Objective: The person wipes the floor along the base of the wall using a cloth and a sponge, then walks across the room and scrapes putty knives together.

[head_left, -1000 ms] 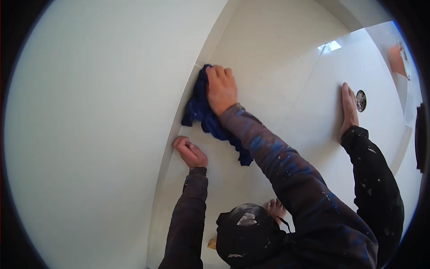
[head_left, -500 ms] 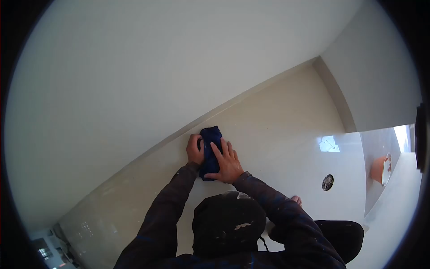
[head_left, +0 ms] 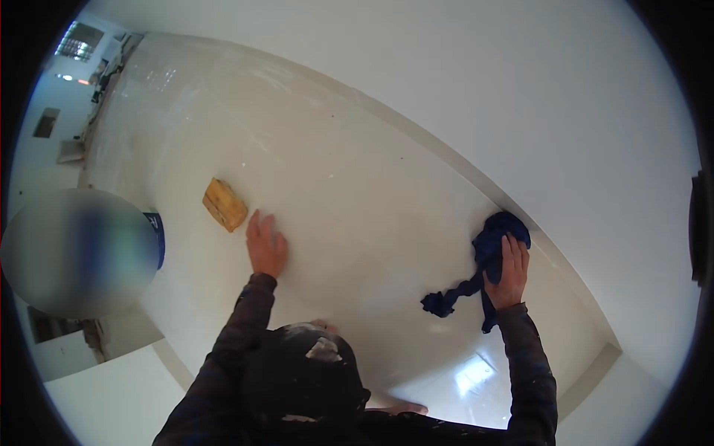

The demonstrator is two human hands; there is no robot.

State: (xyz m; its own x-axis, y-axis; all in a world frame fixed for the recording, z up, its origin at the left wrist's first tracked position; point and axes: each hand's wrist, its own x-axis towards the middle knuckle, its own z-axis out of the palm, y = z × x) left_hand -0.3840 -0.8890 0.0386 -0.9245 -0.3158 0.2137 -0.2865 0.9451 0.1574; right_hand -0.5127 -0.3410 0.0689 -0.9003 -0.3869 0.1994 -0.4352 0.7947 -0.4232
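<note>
My right hand [head_left: 509, 273] rests on a crumpled dark blue cloth [head_left: 497, 236], its fingers pressed onto it near the base of the wall. One twisted end of the cloth trails left across the pale floor [head_left: 349, 215]. My left hand [head_left: 266, 244] is empty with its fingers apart, low over the floor. Just beyond its fingertips, up and to the left, lies a yellow-brown block [head_left: 224, 204], perhaps a sponge.
A white wall [head_left: 520, 97] with a low skirting [head_left: 416, 134] runs along the floor. At the left, a blurred round patch hides part of a blue object [head_left: 155, 239]. Various items stand against the far left wall. My knee and feet are below.
The view has swung left, bringing the yellow-brown block into sight. My left hand has left the cloth and moved near the block; my right hand stays on the cloth, which is now spread out more.
</note>
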